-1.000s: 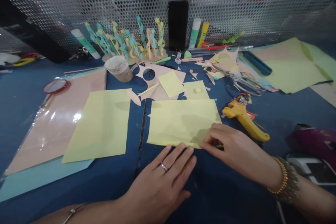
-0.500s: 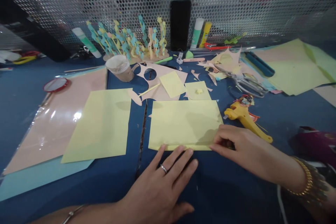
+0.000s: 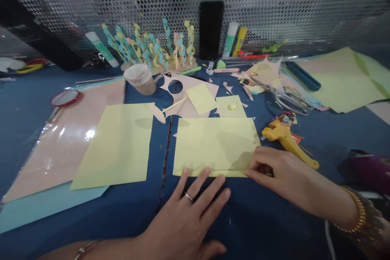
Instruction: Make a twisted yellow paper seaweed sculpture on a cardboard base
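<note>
A yellow sheet of paper (image 3: 216, 142) lies flat on the blue table, with a narrow strip folded up along its near edge. My left hand (image 3: 195, 207) has its fingers spread, their tips resting on that folded edge at the left and middle. At the near right corner, my right hand (image 3: 274, 168) pinches the fold between thumb and bent fingers. Just right of the sheet lies a yellow glue gun (image 3: 288, 138). A second yellow sheet (image 3: 118, 146) is to the left, over a plastic-wrapped pink stack (image 3: 61, 130).
Behind the sheet are pink paper scraps (image 3: 195, 85), a paper cup (image 3: 140, 79), scissors (image 3: 289, 99) and a black phone (image 3: 211, 30) propped against the mesh. Curled paper strips on sticks (image 3: 152, 48) stand near glue sticks (image 3: 230, 38). A roll of tape (image 3: 65, 97) rests on the plastic.
The fingers of my left hand have spread a little and shifted slightly along the fold. My right hand keeps its pinch at the corner. The view has moved very slightly.
</note>
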Demonstrator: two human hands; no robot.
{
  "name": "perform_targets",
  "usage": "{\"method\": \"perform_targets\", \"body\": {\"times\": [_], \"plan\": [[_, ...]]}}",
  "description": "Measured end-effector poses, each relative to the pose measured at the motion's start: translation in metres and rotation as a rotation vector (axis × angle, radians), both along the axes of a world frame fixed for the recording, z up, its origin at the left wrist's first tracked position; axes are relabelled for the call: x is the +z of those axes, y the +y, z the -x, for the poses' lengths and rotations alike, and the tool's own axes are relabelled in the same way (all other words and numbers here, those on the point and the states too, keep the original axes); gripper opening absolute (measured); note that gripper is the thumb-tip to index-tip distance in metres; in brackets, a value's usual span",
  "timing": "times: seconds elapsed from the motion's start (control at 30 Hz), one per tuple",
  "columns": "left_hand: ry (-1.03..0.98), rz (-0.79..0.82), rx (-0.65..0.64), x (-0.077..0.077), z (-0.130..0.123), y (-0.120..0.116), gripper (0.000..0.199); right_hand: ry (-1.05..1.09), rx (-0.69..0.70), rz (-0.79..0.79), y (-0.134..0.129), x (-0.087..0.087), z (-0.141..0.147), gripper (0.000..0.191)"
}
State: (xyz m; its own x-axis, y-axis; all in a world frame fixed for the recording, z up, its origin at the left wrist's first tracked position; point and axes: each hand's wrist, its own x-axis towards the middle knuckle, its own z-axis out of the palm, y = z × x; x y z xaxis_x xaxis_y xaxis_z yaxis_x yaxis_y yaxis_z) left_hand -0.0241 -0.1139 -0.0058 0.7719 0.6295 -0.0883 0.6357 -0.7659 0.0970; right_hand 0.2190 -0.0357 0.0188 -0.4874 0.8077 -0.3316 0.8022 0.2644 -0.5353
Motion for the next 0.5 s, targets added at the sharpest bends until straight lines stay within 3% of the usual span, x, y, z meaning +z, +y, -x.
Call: {"method": "perform_targets", "body": {"times": [0.5], "plan": [[0.036, 0.044, -0.007, 0.0051, 0.0016, 0.0036, 0.084, 0.000, 0.016, -0.090, -0.0004, -0.0018, -0.0009, 0.023]]}}
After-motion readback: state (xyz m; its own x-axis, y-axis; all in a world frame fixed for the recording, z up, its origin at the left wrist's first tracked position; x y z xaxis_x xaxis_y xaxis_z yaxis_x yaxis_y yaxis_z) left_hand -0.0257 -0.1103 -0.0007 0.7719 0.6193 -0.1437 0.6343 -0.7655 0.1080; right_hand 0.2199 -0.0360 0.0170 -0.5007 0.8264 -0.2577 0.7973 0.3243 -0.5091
